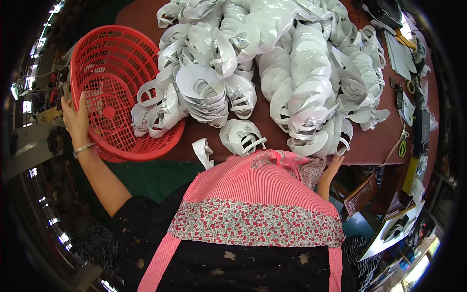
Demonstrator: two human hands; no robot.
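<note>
At the left, a red plastic basket (109, 127) is tilted on the table, its open side facing the white shoe uppers. My left hand (75, 120) grips the basket's rim on its left side. A few white shoe uppers (168, 113) lie at the basket's right rim, partly inside it. Large piles of glossy white shoe uppers (309, 68) with straps and silvery bows cover the middle of the table. My right hand (331, 174) is at the table's front edge, fingers stretched out beside the nearest uppers; part of it is hidden by my pink apron (258, 190).
The reddish-brown table (384, 141) runs to the right, with green-handled scissors (402, 146), a roll of tape (411, 87) and white sheets (400, 53) along its far right side. Single uppers (242, 136) lie near the front edge. A brown crate (361, 194) stands below at the right.
</note>
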